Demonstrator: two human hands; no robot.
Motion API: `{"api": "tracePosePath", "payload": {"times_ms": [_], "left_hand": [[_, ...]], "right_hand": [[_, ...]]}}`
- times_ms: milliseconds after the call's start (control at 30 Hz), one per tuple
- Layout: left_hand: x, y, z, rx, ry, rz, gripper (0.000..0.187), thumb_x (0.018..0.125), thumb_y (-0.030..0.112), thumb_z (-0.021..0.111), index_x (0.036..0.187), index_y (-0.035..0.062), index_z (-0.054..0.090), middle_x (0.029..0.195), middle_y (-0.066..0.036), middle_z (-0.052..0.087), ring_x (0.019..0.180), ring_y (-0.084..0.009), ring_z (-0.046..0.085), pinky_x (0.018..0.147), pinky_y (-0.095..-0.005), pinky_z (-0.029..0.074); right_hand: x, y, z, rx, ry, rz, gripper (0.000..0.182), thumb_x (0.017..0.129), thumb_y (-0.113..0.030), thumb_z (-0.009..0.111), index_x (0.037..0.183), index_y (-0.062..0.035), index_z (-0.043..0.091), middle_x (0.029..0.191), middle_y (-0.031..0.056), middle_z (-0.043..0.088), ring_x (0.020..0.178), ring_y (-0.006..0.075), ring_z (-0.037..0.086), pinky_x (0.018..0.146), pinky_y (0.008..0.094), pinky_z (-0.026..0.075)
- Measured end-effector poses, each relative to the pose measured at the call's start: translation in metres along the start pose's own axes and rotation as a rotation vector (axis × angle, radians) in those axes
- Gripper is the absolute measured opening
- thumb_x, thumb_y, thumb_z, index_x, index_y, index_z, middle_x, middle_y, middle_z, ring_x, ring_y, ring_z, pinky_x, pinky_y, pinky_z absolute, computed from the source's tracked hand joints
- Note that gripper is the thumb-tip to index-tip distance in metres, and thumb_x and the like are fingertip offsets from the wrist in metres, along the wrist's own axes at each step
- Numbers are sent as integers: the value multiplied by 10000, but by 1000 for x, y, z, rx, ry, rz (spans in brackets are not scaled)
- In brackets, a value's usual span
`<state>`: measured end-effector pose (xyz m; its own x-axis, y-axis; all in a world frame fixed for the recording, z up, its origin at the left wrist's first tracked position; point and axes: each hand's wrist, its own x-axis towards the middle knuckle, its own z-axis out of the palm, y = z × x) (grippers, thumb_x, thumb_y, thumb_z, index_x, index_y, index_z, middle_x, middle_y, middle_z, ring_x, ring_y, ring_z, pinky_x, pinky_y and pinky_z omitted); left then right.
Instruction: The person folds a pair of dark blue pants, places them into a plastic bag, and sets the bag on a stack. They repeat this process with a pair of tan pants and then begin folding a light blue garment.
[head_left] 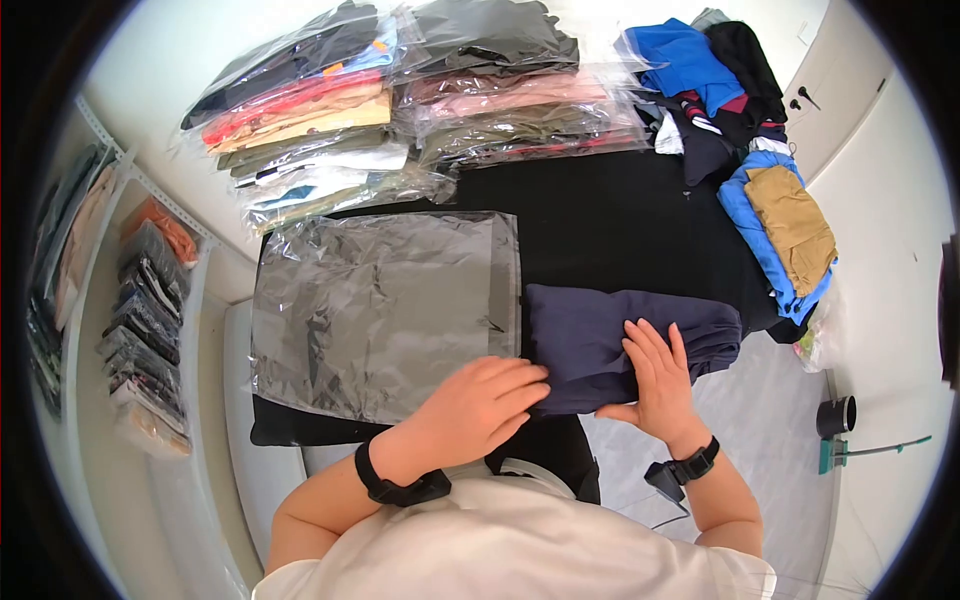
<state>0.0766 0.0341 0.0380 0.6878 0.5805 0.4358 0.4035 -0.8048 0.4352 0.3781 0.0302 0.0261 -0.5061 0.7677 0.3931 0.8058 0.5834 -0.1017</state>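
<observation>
A folded navy garment point(590, 345) lies on the black table, with its gathered end pointing right. My left hand point(490, 400) is at the garment's left edge, its fingers bent and close together on the cloth there; the thumb is partly hidden. Flat on the garment's front right part rests my right hand point(660, 385), fingers stretched and thumb out to the side. Left of the garment is a large clear plastic bag point(385, 320), lying smoothed out on the table and reaching close to my left hand.
Stacks of bagged folded clothes point(310, 130) and more bagged clothes point(525, 105) line the table's back. Loose blue and black clothes point(690, 65) sit at the back right, near a tan folded garment point(792, 225). Shelves with packed clothes point(150, 320) stand left; the black table point(630, 225) extends behind.
</observation>
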Motion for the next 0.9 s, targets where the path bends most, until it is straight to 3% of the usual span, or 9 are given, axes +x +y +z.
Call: {"api": "tracePosePath", "payload": {"times_ms": [33,100,167,200,300,433,567,633,900], "left_hand": [[-2,2,-1,7,-3,-8,380,805,164,737,1153,55,632,1222,-98,629,1117,-309,593,930,-427,488],[-7,6,-4,13,58,-333,361,792,213,762,1075,41,620,1111,-111,625,1015,-316,591,843,-408,496],[-10,5,-1,41,79,-430,362,785,228,773,1047,40,610,1046,-114,611,967,-319,585,809,-406,492],[-12,5,3,65,100,-520,366,778,243,784,1019,39,599,981,-116,597,918,-322,578,774,-404,488],[-15,3,12,168,156,-574,363,779,254,787,995,45,584,911,-111,573,895,-325,575,758,-412,486],[-21,3,13,194,215,-650,365,773,272,788,959,48,568,889,-105,560,879,-326,571,736,-424,482],[-30,4,6,237,194,-671,290,749,196,763,908,61,560,883,-98,558,868,-323,574,708,-424,485],[-33,6,5,242,206,-680,257,741,164,749,889,66,563,882,-95,557,866,-322,574,702,-425,488],[-47,12,-9,138,345,-732,55,787,95,700,826,60,683,756,-85,615,665,-257,619,609,-352,503]], "right_hand": [[3,-2,-7,0,-65,17,813,642,-390,842,1285,5,537,1426,135,514,1369,306,441,1161,493,285],[5,7,-8,-51,-121,-18,820,619,-333,851,1299,-4,533,1429,126,512,1370,299,437,1158,486,291],[13,15,-13,-36,-173,-30,816,564,-156,848,1312,-35,546,1409,115,534,1341,295,469,1125,466,337],[19,20,-19,-31,-174,-38,816,564,-156,848,1312,-35,546,1409,115,534,1341,295,469,1125,466,337],[33,39,-34,242,-157,-43,712,564,12,726,1260,-49,586,1319,124,597,1282,310,529,1074,464,389],[47,33,-30,20,-21,-20,680,542,69,637,1213,-39,601,1215,127,642,1188,333,578,1042,435,407],[47,46,-26,76,5,-27,644,553,65,627,1191,-27,618,1154,140,665,1101,356,608,948,416,447],[50,50,-29,94,64,2,514,638,-3,630,1152,0,635,1089,170,677,1017,385,613,850,405,464],[83,9,-73,198,93,-119,449,694,-83,663,1131,20,653,1043,178,680,921,371,617,804,394,464]]}}
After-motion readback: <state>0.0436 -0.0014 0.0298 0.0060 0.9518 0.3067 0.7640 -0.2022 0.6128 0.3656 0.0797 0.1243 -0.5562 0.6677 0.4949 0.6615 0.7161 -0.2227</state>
